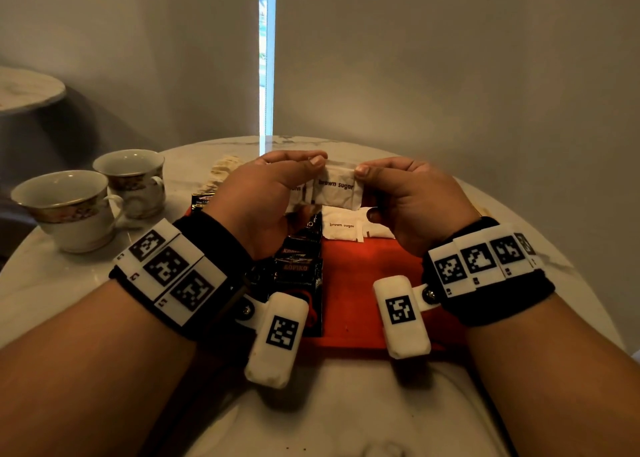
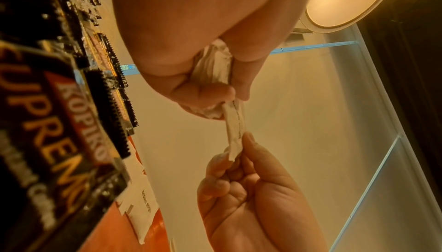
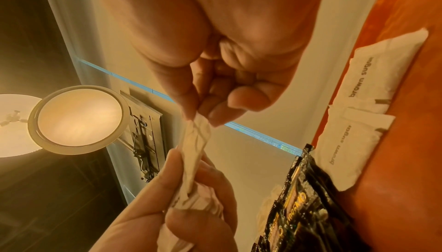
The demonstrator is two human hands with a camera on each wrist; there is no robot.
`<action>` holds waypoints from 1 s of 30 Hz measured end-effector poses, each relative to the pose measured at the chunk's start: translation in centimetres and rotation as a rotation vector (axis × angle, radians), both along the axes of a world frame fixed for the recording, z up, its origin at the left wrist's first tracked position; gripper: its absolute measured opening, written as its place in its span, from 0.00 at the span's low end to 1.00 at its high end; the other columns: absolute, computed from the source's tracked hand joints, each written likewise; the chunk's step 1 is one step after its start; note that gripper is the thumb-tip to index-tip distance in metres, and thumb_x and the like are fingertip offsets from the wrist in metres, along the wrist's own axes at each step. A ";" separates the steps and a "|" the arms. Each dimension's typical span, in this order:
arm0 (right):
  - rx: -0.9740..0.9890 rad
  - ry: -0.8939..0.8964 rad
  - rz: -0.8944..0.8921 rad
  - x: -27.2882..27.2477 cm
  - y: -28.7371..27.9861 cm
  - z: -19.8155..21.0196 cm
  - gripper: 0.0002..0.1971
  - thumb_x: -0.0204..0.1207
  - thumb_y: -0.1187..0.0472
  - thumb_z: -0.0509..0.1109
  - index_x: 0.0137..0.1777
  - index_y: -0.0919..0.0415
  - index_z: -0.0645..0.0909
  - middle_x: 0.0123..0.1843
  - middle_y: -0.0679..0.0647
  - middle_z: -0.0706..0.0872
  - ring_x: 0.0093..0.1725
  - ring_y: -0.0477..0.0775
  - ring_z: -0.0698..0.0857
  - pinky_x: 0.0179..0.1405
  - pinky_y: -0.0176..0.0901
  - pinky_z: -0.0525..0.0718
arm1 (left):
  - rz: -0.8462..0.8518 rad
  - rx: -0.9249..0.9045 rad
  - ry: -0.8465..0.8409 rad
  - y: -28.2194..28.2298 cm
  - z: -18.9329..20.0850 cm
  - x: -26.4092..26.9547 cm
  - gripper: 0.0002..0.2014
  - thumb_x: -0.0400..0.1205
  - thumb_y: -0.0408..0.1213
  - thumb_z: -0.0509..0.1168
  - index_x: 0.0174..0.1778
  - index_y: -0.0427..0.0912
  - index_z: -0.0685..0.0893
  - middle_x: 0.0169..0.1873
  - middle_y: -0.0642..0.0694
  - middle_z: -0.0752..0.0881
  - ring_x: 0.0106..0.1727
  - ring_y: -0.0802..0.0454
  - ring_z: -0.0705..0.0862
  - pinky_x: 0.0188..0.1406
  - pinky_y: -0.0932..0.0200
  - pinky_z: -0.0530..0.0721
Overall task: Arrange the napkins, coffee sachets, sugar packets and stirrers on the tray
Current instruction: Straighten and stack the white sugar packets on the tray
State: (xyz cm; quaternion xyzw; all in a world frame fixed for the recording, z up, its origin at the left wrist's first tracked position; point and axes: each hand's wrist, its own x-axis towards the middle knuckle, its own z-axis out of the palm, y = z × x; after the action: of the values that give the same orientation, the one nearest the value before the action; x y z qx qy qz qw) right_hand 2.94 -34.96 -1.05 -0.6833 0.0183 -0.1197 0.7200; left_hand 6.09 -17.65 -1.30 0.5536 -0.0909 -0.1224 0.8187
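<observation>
My left hand (image 1: pixel 277 186) grips a small stack of white brown sugar packets (image 1: pixel 332 190) above the red tray (image 1: pixel 363 283). My right hand (image 1: pixel 398 193) pinches the right end of the front packet (image 3: pixel 195 148) between thumb and forefinger. In the left wrist view that packet (image 2: pixel 234 131) stretches edge-on between both hands. Two more sugar packets (image 1: pixel 346 228) lie flat at the tray's far end. Black Kopiko coffee sachets (image 1: pixel 301 266) lie in an overlapping row on the tray's left half. Napkins (image 1: pixel 225 169) sit on the table behind my left hand. No stirrers are clearly visible.
Two gold-trimmed teacups (image 1: pixel 69 207) (image 1: pixel 135 179) stand on the marble table (image 1: pixel 52 283) at the left. The tray's right half (image 1: pixel 374 269) is bare red surface. A wall and a narrow window strip rise behind the table.
</observation>
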 end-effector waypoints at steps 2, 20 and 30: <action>0.018 -0.004 -0.003 -0.1 0.1 0.0 0.01 0.78 0.68 0.72 0.45 0.64 0.84 0.39 0.60 0.90 0.37 0.58 0.87 0.29 0.43 0.76 | -0.002 -0.007 0.006 -0.1 0.0 0.0 0.05 0.82 0.33 0.70 0.47 0.46 0.91 0.38 0.45 0.91 0.36 0.46 0.88 0.20 0.66 0.76; 0.203 0.139 -0.206 2.1 -6.1 -1.2 0.03 0.83 0.63 0.66 0.50 0.60 0.80 0.35 0.54 0.87 0.25 0.46 0.76 0.18 0.35 0.65 | 0.002 -0.025 0.051 0.2 -0.2 0.3 0.04 0.81 0.35 0.72 0.50 0.44 0.91 0.42 0.45 0.90 0.33 0.51 0.88 0.18 0.65 0.76; 0.041 0.533 -0.165 2.6 -7.2 -3.5 0.06 0.82 0.64 0.67 0.56 0.65 0.82 0.39 0.56 0.88 0.22 0.43 0.67 0.15 0.32 0.63 | 0.013 -0.010 0.054 0.4 -0.3 0.4 0.03 0.81 0.36 0.72 0.48 0.45 0.92 0.43 0.45 0.91 0.36 0.48 0.88 0.20 0.64 0.78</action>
State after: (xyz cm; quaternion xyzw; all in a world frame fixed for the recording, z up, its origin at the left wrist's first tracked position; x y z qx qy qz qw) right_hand 5.59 -42.13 -4.60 -0.6722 0.2653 0.0064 0.6912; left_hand 6.54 -17.26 -1.56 0.5464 -0.0658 -0.1316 0.8245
